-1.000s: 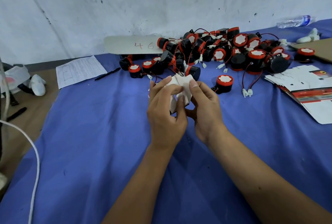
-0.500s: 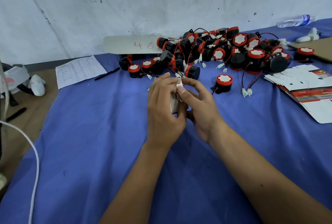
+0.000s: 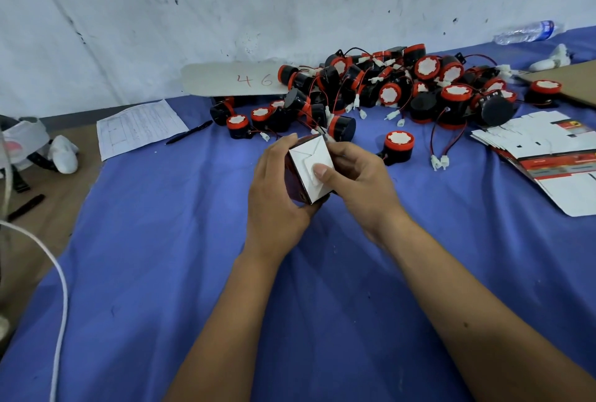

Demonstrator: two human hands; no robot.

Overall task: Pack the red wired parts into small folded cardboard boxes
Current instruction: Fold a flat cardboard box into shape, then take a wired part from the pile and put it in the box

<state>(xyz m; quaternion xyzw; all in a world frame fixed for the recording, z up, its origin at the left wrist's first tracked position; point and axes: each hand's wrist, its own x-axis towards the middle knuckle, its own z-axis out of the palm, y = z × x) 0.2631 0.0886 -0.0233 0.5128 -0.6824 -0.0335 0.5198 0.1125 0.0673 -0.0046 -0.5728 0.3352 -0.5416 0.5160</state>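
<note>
Both hands grip one small cardboard box [image 3: 310, 170]: left hand [image 3: 277, 189] curled around it, right hand [image 3: 358, 182] thumb pressing its folded flap.

Heap of wired parts [image 3: 403, 89] at counter [image 3: 161, 272] rear; box [image 3: 309, 169] held before it; flat cartons [image 3: 548, 153] right; paper sheet [image 3: 138, 127] and pen [image 3: 188, 132] left.
</note>
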